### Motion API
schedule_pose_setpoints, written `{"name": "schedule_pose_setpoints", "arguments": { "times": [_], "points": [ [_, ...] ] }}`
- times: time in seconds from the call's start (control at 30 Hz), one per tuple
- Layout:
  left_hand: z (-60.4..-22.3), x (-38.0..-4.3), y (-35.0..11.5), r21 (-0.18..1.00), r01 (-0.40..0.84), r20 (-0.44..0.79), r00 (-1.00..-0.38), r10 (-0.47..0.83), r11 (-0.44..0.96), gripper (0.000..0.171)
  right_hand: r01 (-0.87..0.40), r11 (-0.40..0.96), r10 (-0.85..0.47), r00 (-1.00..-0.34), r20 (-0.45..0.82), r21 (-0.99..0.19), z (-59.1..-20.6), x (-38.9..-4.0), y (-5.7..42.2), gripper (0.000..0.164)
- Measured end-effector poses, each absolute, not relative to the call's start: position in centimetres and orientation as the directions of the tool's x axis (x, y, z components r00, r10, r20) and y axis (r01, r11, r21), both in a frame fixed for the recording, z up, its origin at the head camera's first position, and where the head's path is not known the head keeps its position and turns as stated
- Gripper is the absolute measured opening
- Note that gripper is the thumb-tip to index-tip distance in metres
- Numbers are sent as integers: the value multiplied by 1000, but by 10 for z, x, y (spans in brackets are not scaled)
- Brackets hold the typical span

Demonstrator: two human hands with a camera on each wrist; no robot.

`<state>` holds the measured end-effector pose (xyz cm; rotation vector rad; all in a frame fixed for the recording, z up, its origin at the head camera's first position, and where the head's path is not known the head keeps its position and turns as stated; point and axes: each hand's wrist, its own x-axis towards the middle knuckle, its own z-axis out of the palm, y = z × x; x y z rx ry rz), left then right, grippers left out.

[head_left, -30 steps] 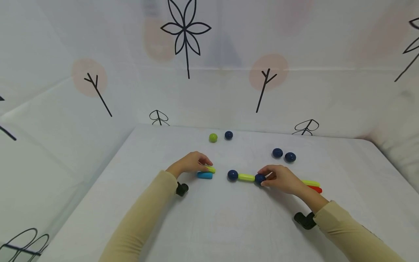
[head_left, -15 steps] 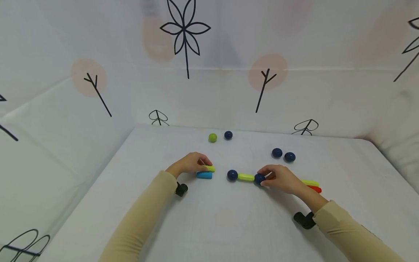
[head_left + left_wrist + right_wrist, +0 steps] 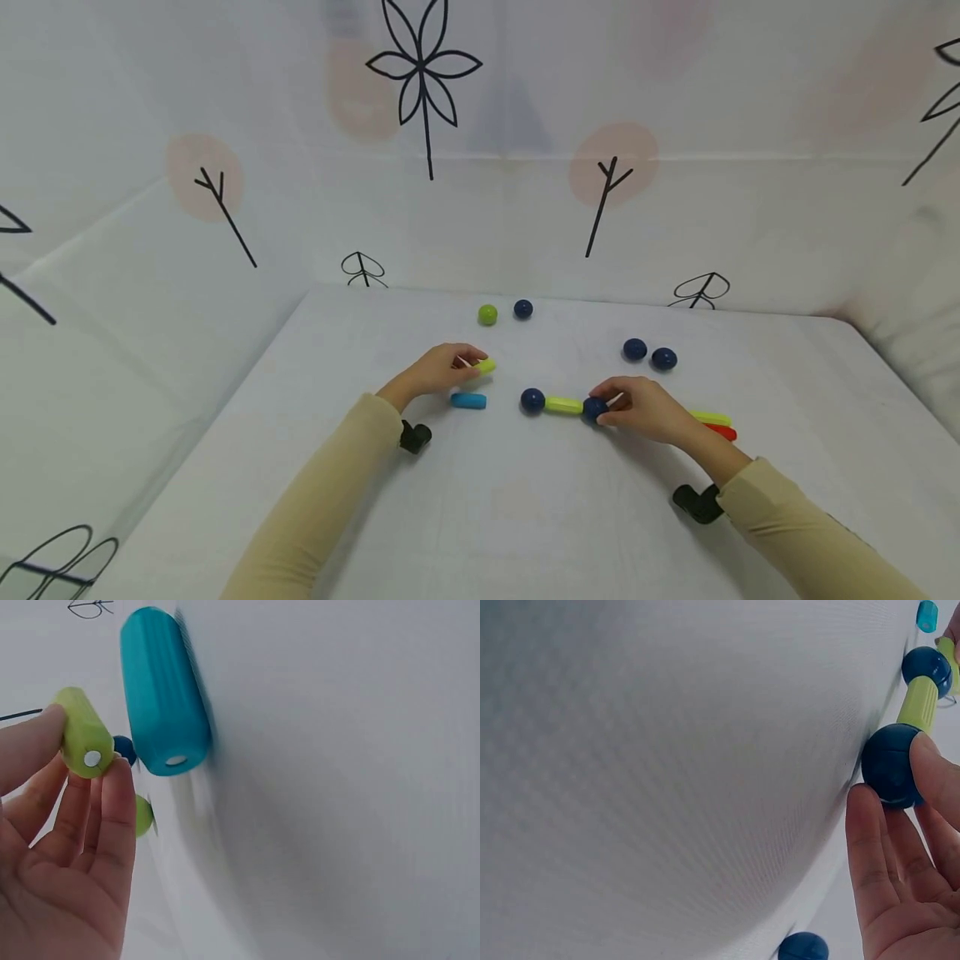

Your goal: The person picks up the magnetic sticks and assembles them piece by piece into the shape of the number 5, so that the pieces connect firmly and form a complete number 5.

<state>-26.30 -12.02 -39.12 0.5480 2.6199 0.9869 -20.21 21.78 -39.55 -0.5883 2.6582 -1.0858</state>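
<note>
My left hand pinches a short yellow-green rod between thumb and fingertips, with a pale round spot on the rod's end. Just nearer to me lies a blue rod on the white table. My right hand grips a dark blue ball with thumb and fingers. That ball is joined to one end of another yellow-green rod, and a second dark blue ball sits at its other end. The joined piece lies along the table between my hands.
Toward the back edge are a green ball and a dark blue ball. Two more dark blue balls, one of them this ball, lie back right. Behind my right wrist are a yellow-green rod and a red rod.
My left hand has lifted the yellow-green rod away from beside the blue rod, moving it slightly up and back. My right hand and the joined piece stay in place.
</note>
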Motion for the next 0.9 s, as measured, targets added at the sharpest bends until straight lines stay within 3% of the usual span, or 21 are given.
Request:
{"name": "schedule_pose_setpoints", "arguments": {
  "times": [0.37, 0.9],
  "points": [
    [-392, -252, -111, 780, 110, -154, -920, 360, 616, 36, -286, 650, -441, -896, -43, -704, -397, -203, 218, 31],
    [-392, -228, -96, 841, 3, -187, -936, 297, 541, 36, -283, 650, -442, -896, -48, -705, -394, -202, 218, 32]
  ]
}}
